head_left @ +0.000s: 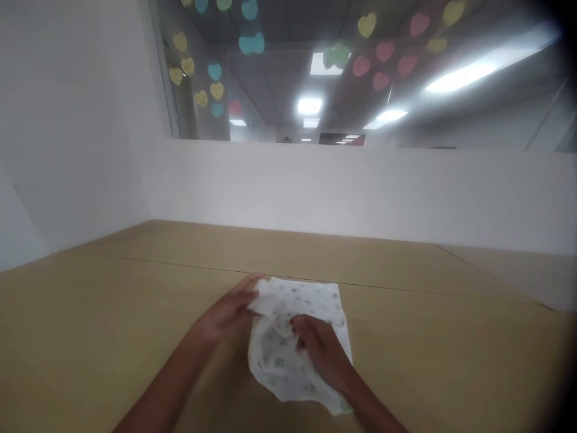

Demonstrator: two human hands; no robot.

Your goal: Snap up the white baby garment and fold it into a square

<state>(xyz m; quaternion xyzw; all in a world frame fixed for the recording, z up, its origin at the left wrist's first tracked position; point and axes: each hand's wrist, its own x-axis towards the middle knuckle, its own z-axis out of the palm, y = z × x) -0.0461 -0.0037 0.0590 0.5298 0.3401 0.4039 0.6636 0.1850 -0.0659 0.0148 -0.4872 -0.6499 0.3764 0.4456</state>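
A thin white printed cloth [306, 297], perhaps a small garment, lies partly folded on the wooden table. Small figures are scattered over it. At its upper left, my left hand [234, 305] grips a raised flap between thumb and fingers. My right hand [318, 346] is closed over the middle of the cloth, its curled fingers pinching a fold. Part of the cloth's right side is hidden under that hand and wrist. The lower edge hangs loose and wavy toward me.
The wooden table [135, 313] has a dark seam running across it behind the cloth. A white wall [288, 186] rises at the back, with a window above bearing heart-shaped paper notes [384, 51]. Another white wall [67, 132] closes the left side.
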